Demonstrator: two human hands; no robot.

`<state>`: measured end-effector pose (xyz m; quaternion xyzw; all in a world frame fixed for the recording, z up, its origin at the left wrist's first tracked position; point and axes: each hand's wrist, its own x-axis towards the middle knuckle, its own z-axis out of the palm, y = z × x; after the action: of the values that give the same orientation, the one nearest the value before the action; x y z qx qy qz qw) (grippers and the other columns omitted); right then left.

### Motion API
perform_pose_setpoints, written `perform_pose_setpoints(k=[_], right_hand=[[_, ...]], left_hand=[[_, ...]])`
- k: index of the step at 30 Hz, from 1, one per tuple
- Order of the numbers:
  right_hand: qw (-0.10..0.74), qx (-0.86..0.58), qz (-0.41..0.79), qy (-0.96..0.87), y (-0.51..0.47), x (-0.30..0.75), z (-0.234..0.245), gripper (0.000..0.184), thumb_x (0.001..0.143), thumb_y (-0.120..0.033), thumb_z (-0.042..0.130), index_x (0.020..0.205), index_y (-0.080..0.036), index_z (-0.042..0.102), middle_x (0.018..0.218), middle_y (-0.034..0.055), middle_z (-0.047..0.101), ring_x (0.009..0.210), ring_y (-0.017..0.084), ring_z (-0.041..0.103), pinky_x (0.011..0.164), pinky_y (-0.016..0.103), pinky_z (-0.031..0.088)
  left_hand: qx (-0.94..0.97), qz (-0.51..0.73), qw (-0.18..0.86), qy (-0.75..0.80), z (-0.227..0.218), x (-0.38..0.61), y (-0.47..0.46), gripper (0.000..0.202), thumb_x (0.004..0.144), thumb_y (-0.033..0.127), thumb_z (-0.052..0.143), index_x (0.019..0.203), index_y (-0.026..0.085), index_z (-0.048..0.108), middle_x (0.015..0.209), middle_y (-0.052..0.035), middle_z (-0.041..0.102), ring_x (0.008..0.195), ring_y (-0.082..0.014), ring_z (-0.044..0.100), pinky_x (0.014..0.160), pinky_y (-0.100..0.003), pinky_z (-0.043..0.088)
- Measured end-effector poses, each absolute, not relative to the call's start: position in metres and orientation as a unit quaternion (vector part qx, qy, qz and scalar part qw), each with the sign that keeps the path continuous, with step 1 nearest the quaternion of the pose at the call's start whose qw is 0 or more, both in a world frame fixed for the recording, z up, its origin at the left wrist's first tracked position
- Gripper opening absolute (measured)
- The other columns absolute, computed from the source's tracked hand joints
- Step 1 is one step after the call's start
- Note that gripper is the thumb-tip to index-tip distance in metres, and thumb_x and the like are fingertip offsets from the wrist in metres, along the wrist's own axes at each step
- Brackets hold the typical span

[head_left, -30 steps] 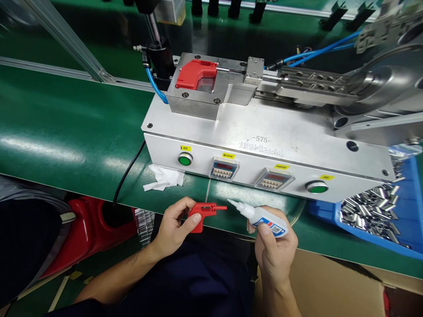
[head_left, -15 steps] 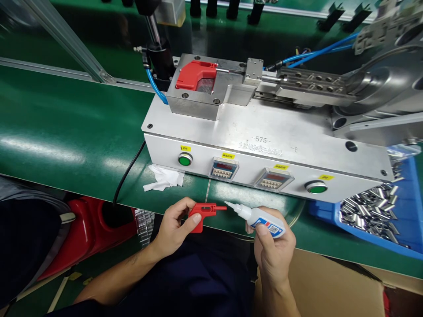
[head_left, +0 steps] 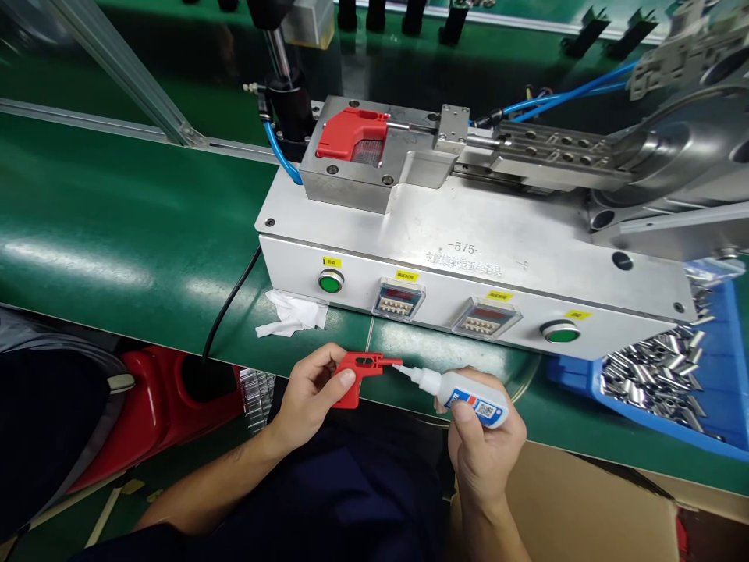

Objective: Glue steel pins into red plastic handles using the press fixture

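At 7 o'clock from the white machine (head_left: 398,222), the left hand (head_left: 313,394) pinches a red part (head_left: 360,371) in its grip; at 3 o'clock from that, the right hand's (head_left: 490,437) grip holds a white bottle (head_left: 465,389), nozzle (head_left: 415,375) at the part's prong (head_left: 392,361).

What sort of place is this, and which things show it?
Probably a factory assembly workstation. A machine with green push buttons holds a red part like the red piece in the left hand, and a blue bin holds many small metal parts.
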<state>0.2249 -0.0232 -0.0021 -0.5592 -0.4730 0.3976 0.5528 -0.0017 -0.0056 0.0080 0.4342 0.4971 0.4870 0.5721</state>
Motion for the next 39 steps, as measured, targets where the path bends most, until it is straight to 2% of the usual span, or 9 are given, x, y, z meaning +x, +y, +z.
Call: perform_pose_setpoints(k=[4, 15, 19, 26, 30, 35, 37, 39], right_hand=[[0.554, -0.574, 0.366, -0.479, -0.024, 0.225, -0.003, 0.033, 0.097, -0.050, 0.072, 0.101, -0.017, 0.072, 0.080, 0.0039, 0.064, 0.061, 0.014, 0.054, 0.056, 0.027, 0.045], [0.578, -0.522, 0.285, -0.559, -0.017, 0.218, 0.013, 0.013, 0.100, -0.032, 0.072, 0.105, -0.020, 0.075, 0.079, 0.0008, 0.067, 0.064, 0.012, 0.058, 0.059, 0.025, 0.045], [0.576, -0.518, 0.267, -0.573, -0.016, 0.219, 0.015, 0.012, 0.100, -0.030, 0.072, 0.107, -0.022, 0.075, 0.082, 0.0000, 0.069, 0.066, 0.011, 0.061, 0.060, 0.024, 0.044], [0.579, -0.508, 0.271, -0.578, -0.016, 0.220, 0.015, 0.012, 0.100, -0.027, 0.072, 0.110, -0.023, 0.075, 0.083, -0.0005, 0.070, 0.069, 0.013, 0.063, 0.072, 0.028, 0.053], [0.575, -0.519, 0.270, -0.571, -0.019, 0.222, 0.012, 0.011, 0.099, -0.030, 0.072, 0.106, -0.022, 0.076, 0.082, 0.0011, 0.070, 0.068, 0.014, 0.063, 0.071, 0.030, 0.054], [0.552, -0.534, 0.382, -0.514, -0.024, 0.233, 0.007, 0.027, 0.098, -0.045, 0.071, 0.112, -0.022, 0.074, 0.091, 0.0062, 0.072, 0.070, 0.018, 0.065, 0.060, 0.029, 0.051], [0.533, -0.518, 0.440, -0.503, -0.022, 0.237, 0.009, 0.029, 0.097, -0.046, 0.072, 0.117, -0.024, 0.071, 0.098, 0.0069, 0.074, 0.079, 0.020, 0.070, 0.068, 0.031, 0.056], [0.515, -0.505, 0.469, -0.510, -0.018, 0.239, 0.010, 0.024, 0.098, -0.039, 0.073, 0.118, -0.026, 0.067, 0.104, 0.0069, 0.076, 0.097, 0.023, 0.074, 0.084, 0.035, 0.060]], left_hand=[[0.445, 0.491, 0.560, 0.498, 0.009, -0.004, -0.007, 0.034, 0.097, 0.046, 0.074, 0.080, 0.018, 0.067, 0.068, 0.0011, 0.059, 0.059, -0.0107, 0.051, 0.055, -0.020, 0.045], [0.495, 0.496, 0.518, 0.491, 0.011, -0.003, -0.010, 0.023, 0.100, 0.035, 0.071, 0.086, 0.018, 0.066, 0.073, 0.0026, 0.062, 0.064, -0.0086, 0.055, 0.063, -0.015, 0.047], [0.504, 0.494, 0.512, 0.490, 0.010, -0.005, -0.010, 0.020, 0.101, 0.032, 0.070, 0.088, 0.018, 0.066, 0.074, 0.0036, 0.061, 0.065, -0.0076, 0.054, 0.064, -0.014, 0.047], [0.505, 0.497, 0.509, 0.489, 0.010, -0.004, -0.009, 0.019, 0.100, 0.031, 0.070, 0.087, 0.018, 0.065, 0.074, 0.0035, 0.061, 0.064, -0.0078, 0.055, 0.063, -0.014, 0.047], [0.498, 0.497, 0.515, 0.489, 0.010, -0.004, -0.010, 0.021, 0.101, 0.033, 0.070, 0.087, 0.018, 0.066, 0.074, 0.0030, 0.062, 0.065, -0.0080, 0.056, 0.064, -0.014, 0.048], [0.474, 0.495, 0.533, 0.496, 0.011, -0.004, -0.009, 0.027, 0.100, 0.039, 0.072, 0.085, 0.017, 0.067, 0.072, 0.0024, 0.061, 0.064, -0.0087, 0.056, 0.061, -0.015, 0.047], [0.459, 0.494, 0.545, 0.498, 0.010, -0.004, -0.009, 0.029, 0.100, 0.041, 0.073, 0.083, 0.017, 0.067, 0.071, 0.0023, 0.061, 0.062, -0.0087, 0.054, 0.060, -0.015, 0.047], [0.443, 0.490, 0.563, 0.497, 0.008, -0.004, -0.008, 0.031, 0.099, 0.043, 0.073, 0.083, 0.017, 0.067, 0.070, 0.0021, 0.061, 0.062, -0.0087, 0.053, 0.059, -0.016, 0.046]])
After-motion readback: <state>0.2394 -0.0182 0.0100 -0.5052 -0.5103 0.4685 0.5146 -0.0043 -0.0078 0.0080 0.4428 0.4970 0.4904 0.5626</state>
